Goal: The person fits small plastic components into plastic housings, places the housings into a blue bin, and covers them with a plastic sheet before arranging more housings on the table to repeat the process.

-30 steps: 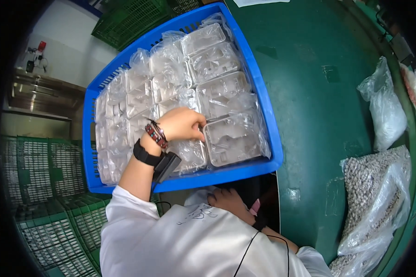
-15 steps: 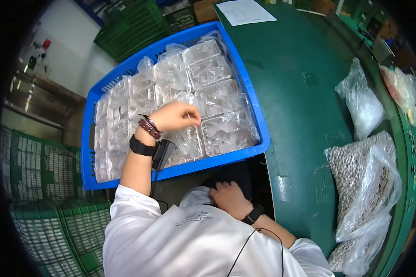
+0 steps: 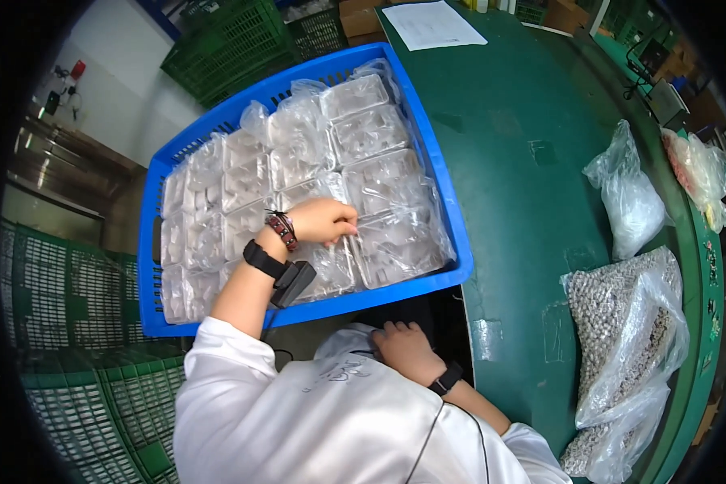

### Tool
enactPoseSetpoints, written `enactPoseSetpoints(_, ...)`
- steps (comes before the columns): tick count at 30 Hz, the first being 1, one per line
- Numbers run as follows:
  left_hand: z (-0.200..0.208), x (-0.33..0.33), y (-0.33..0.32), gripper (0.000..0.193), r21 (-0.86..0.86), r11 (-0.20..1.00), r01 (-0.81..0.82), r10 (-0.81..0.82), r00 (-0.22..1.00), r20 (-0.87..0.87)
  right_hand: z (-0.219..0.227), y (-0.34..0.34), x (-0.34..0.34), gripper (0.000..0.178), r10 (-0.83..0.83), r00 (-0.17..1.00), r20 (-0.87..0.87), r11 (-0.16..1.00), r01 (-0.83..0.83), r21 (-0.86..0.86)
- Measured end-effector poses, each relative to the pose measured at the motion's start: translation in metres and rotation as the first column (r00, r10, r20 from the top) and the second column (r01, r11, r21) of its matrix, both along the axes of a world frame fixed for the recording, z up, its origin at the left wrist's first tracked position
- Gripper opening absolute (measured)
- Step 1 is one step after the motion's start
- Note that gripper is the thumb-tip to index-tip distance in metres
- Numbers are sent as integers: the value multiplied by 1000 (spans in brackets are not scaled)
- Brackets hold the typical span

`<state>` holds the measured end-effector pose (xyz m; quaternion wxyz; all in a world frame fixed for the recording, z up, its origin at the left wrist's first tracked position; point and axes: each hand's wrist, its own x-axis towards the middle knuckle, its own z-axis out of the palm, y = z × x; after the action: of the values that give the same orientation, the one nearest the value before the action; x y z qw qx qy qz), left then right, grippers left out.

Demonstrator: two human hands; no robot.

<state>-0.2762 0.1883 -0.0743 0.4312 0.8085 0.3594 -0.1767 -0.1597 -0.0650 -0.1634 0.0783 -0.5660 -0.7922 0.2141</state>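
A blue plastic crate [image 3: 458,194] holds rows of clear plastic trays [image 3: 399,254] wrapped in thin clear bags. My left hand [image 3: 323,222] is over the near right part of the crate, thumb and fingers pinched together on the clear plastic bag [image 3: 348,254] between two trays. Its fingertips are partly covered, and the tray beneath is partly hidden by the hand. My right hand [image 3: 407,351] lies on my lap below the crate's near edge, fingers loosely spread and holding nothing.
To the right runs a green table [image 3: 508,202] with a white sheet [image 3: 434,24] at its far end. A knotted clear bag [image 3: 631,202] and a large bag of small grey pieces [image 3: 609,331] lie there. Green crates [image 3: 97,403] stand at left, and another green crate [image 3: 226,48] behind.
My left hand has come down and slightly nearer me, onto the bagged trays, still pinched. My right hand stays on my lap. The whole view has shifted slightly.
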Motion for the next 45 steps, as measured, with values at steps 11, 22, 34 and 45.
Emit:
enactPoseSetpoints(11, 37, -46, 1, 11, -530, 797, -290, 579, 619, 531, 42, 24, 8, 21, 161, 944, -289, 877, -2, 481)
enactPoseSetpoints(22, 98, -54, -21, 15, -166, 980, -113, 200, 566, 800, 171, 123, 5, 35, -103, 858, -503, 485, 485, 728)
enactPoseSetpoints(34, 41, -64, -30, 16, 336, 939, -71, -67, 922, 382, 170, 236, 31, 13, 252, 752, -609, 174, 584, 793)
enactPoseSetpoints(45, 22, -42, -19, 26, 110, 968, 226, -248, 931, 269, 116, 251, 33, 20, 18, 903, -429, 400, 387, 831)
